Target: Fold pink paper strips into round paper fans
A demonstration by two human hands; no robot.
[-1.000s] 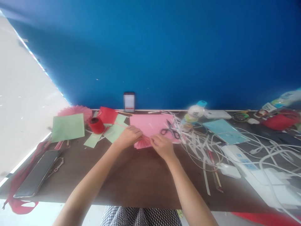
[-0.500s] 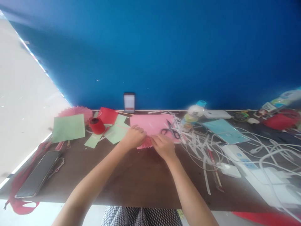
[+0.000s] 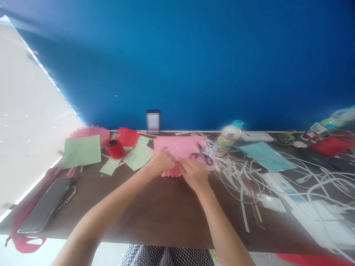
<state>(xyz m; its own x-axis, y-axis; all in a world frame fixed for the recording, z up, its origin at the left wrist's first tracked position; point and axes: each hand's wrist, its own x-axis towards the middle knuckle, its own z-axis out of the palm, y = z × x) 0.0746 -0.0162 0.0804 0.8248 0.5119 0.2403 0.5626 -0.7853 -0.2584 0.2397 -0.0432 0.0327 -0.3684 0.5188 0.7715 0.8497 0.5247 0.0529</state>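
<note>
My left hand (image 3: 160, 162) and my right hand (image 3: 194, 173) are pinched together on a small pleated pink paper fan (image 3: 172, 172) lying on the dark table (image 3: 155, 210). The fan's ridged lower edge shows between and below my fingers; most of it is hidden by them. Just behind the fan lies a flat pink paper sheet (image 3: 177, 145). Black-handled scissors (image 3: 203, 156) rest on that sheet, right beside my right hand.
Green paper sheets (image 3: 81, 150), a red thread spool (image 3: 114, 148), red paper (image 3: 127, 136) and a finished pink fan (image 3: 90, 132) lie at left. A phone (image 3: 46, 204) is near the left edge. White paper strips and cables (image 3: 249, 173), a bottle (image 3: 230, 133) and a power strip (image 3: 288, 188) crowd the right.
My two hands have drawn closer together, squeezing the pleated pink fan narrower. The view has shifted slightly down.
</note>
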